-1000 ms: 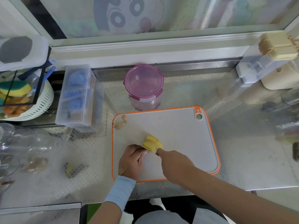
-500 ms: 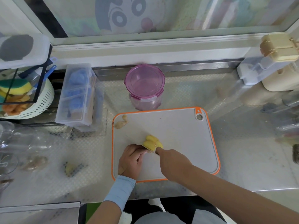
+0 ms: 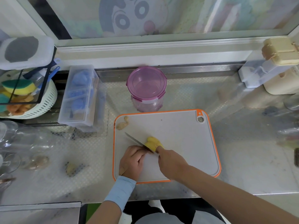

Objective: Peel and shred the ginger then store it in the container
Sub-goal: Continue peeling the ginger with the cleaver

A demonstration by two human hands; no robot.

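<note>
A peeled yellow ginger piece (image 3: 152, 143) lies on the grey, orange-rimmed cutting board (image 3: 178, 135). My right hand (image 3: 171, 160) grips a knife (image 3: 135, 140) whose handle is hidden in the hand. Its blade points up-left and lies against the ginger's near side. My left hand (image 3: 132, 160) sits with curled fingers at the ginger's near-left end, just under the blade. A small unpeeled ginger piece (image 3: 123, 124) rests at the board's far-left corner. Behind the board stands the round container (image 3: 146, 88) with its purple lid on.
A clear box with blue items (image 3: 80, 96) stands left of the board. A white basket with sponges (image 3: 24, 97) is at far left. Glassware (image 3: 9, 143) and scraps (image 3: 72, 168) lie on the left counter. White and cream boxes (image 3: 275, 68) stand at the back right.
The knife blade now shows, reaching out up-left past my left hand's fingers. Both hands stay at the ginger in nearly the same place.
</note>
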